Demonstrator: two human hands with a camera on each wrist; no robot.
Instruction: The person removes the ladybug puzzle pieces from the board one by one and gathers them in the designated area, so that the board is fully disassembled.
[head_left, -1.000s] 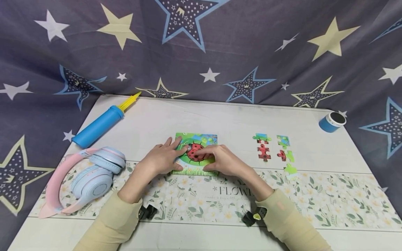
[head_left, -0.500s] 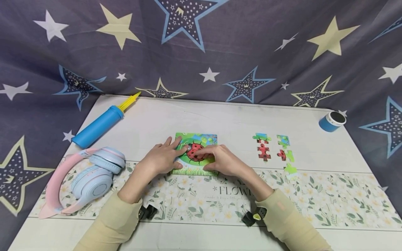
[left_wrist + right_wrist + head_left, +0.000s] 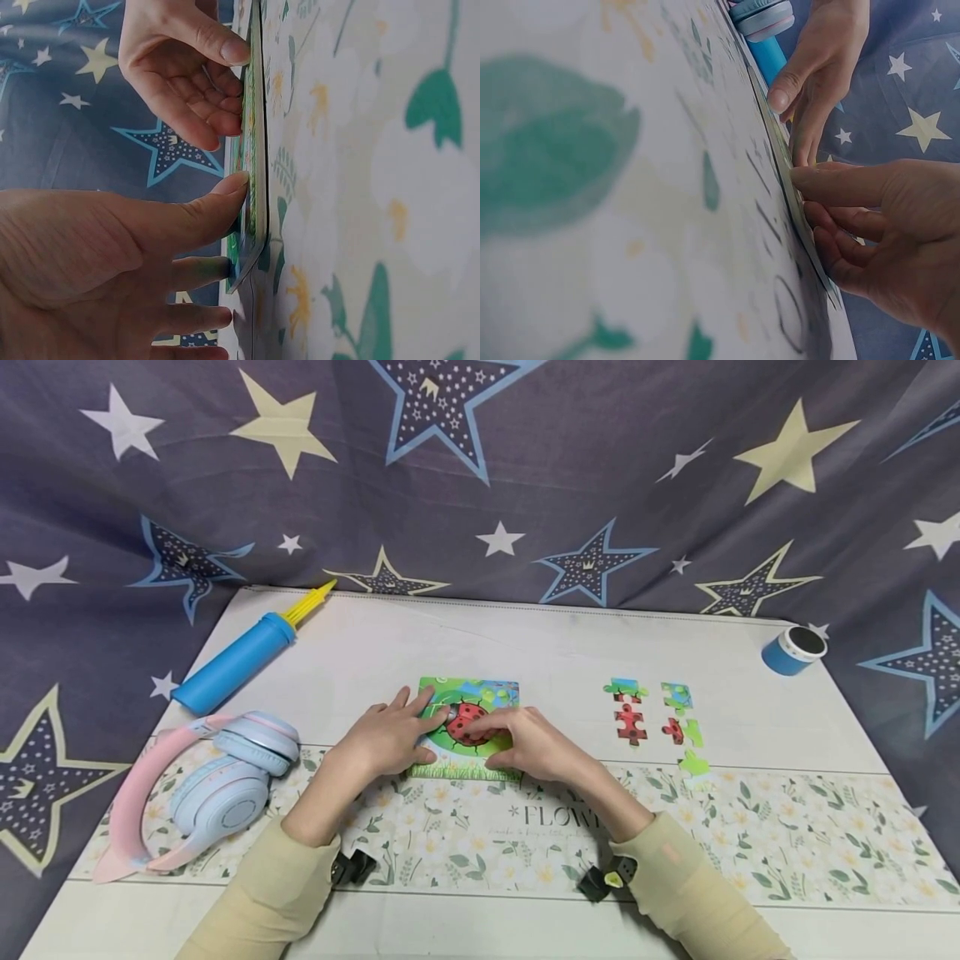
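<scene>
Looks like smooth printed card in the ladybird board (image 3: 465,752) and jigsaw pieces (image 3: 631,725) — smooth plastic in the blue pump (image 3: 238,662) and headphones (image 3: 225,802). Looks like matt, creased cloth in the starry backdrop (image 3: 450,514) — and smooth sheeting on the table (image 3: 555,643).

Printed capitals on the counter's floral band (image 3: 465,852) read "FLOW", the next letter partly covered by the right forearm (image 3: 617,797); the line of print (image 3: 543,832) beneath is too small to read.
</scene>
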